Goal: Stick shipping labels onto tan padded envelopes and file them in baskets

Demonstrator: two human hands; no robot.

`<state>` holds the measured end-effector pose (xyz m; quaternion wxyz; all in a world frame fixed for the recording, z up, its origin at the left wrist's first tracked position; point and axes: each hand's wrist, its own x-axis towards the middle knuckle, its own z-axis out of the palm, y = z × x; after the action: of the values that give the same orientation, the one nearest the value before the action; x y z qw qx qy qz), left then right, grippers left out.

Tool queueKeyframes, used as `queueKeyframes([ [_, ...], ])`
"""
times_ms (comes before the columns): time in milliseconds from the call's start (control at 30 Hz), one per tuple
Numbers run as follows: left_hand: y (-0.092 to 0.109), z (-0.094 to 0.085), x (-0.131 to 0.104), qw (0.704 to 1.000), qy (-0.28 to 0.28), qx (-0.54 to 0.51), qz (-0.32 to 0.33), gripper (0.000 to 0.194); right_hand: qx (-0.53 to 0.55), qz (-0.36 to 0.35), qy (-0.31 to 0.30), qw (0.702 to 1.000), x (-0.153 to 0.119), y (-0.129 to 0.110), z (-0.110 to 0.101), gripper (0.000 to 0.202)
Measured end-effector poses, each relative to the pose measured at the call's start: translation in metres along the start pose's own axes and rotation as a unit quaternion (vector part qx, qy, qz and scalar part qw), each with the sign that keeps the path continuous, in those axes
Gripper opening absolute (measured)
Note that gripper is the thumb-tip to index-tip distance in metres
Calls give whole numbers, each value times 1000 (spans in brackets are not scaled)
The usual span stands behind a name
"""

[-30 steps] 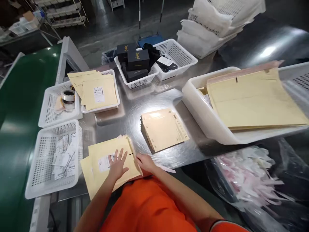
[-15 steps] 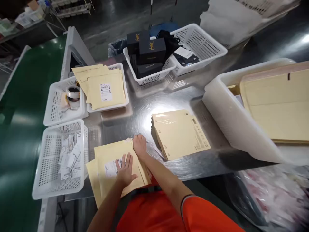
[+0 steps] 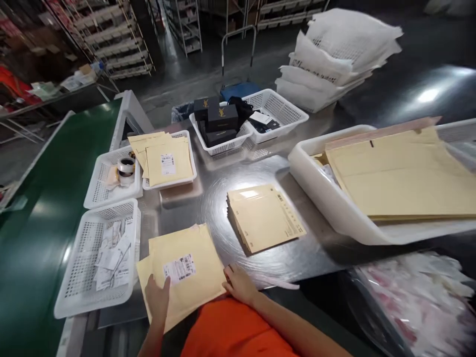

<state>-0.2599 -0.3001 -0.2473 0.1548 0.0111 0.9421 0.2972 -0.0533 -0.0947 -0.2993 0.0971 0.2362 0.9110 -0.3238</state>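
A yellow padded envelope (image 3: 197,267) with a white printed label (image 3: 179,268) lies at the table's front edge, on top of another yellow envelope (image 3: 144,270). My left hand (image 3: 157,293) rests on the left part of the labelled envelope, thumb apart from the fingers, just below the label. At the envelope's lower right edge my right hand (image 3: 238,283) has its fingers curled at the rim. A pale strip (image 3: 277,282) lies to the right of that hand. Further right sits a stack of unlabelled yellow envelopes (image 3: 264,218).
White baskets hold paper slips (image 3: 76,258), tape rolls (image 3: 97,178), labelled envelopes (image 3: 190,144) and black boxes (image 3: 223,148). A large white bin (image 3: 323,198) with envelopes stands right. The green conveyor (image 3: 40,213) runs along the left.
My right hand has moved down along the envelope's right edge. My left hand has slid left and down off the label. The pale strip now lies right of my right hand. The view has tilted upward.
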Motion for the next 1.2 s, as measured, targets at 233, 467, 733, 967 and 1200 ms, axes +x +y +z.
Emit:
queueKeyframes([
  [233,45,-40,4,882,-304,-338,-124,34,20,33,21,999,-2,7,-26,17],
  [467,153,-75,42,808,-176,-557,-74,25,136,33,171,975,-29,19,-92,17],
  [733,132,13,14,944,-265,-27,194,34,-12,231,260,938,-13,95,-168,32],
  [967,67,64,-32,867,-300,237,320,62,-38,348,211,913,-2,160,-210,59],
  [1200,84,69,-17,754,-326,415,391,75,357,169,179,901,-60,154,-199,50],
])
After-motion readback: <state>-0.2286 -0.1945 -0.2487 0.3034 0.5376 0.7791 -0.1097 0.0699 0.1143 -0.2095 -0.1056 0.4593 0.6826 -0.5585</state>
